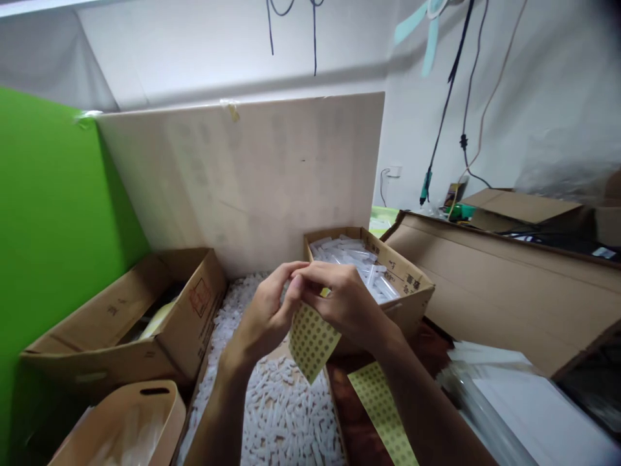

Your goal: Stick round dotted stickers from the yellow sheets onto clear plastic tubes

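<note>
My left hand (pixel 268 310) and my right hand (pixel 344 304) meet at the fingertips above a box of small white pieces (pixel 281 401). Between them hangs a yellow sheet of small dot stickers (pixel 313 342), gripped at its top by my right hand. My left fingers are pinched together against the right fingertips at the sheet's upper edge; what they pinch is too small to make out. A second yellow sticker sheet (pixel 383 408) lies on the dark table under my right forearm.
A small cardboard box of clear plastic tubes (pixel 369 265) stands just behind my hands. An open cardboard box (pixel 145 323) sits at the left, a tan bin (pixel 121 421) below it. A cardboard screen (pixel 242 175) rises behind. A large cardboard flap (pixel 509 285) and white sheets (pixel 524 401) lie right.
</note>
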Action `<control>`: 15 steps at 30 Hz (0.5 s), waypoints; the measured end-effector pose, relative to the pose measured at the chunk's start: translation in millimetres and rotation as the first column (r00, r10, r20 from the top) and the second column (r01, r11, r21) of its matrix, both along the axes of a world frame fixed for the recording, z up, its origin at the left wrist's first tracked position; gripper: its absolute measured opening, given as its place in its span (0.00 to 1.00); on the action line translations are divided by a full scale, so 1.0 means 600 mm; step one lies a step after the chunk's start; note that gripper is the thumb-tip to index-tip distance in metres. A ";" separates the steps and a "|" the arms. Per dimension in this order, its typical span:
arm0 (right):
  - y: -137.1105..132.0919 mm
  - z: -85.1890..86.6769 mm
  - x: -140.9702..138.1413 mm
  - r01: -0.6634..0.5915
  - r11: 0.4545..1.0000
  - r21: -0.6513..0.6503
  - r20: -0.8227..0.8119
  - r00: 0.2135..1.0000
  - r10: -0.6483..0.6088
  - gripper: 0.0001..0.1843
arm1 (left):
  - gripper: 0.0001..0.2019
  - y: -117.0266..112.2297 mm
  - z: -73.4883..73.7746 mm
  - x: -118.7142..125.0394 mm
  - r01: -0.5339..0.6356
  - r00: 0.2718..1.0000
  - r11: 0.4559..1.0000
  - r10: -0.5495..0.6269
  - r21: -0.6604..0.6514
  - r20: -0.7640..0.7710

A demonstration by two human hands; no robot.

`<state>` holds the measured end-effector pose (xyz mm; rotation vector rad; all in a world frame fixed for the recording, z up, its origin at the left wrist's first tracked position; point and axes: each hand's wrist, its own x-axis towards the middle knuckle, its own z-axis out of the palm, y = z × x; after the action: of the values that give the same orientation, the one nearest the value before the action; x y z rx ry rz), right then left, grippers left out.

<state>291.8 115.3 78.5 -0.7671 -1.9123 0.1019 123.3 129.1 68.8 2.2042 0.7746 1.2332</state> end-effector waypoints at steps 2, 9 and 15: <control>0.000 0.000 -0.004 -0.001 1.000 -0.011 -0.014 1.000 0.001 0.06 | 0.18 0.006 -0.006 0.008 -0.030 0.999 0.994 0.034 0.106 -0.030; 0.002 0.009 0.025 0.100 0.989 -0.113 -0.134 0.984 -0.115 0.17 | 0.21 0.017 -0.003 -0.013 -0.401 0.907 0.834 0.302 0.379 0.294; 0.000 0.021 0.055 0.216 0.972 -0.098 -0.185 0.955 -0.231 0.13 | 0.23 -0.055 0.047 -0.026 -0.482 0.785 0.809 0.230 0.336 0.575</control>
<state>324.7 115.3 91.4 -0.9839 -1.6322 0.1069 107.9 95.9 96.9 1.9360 0.7559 2.3053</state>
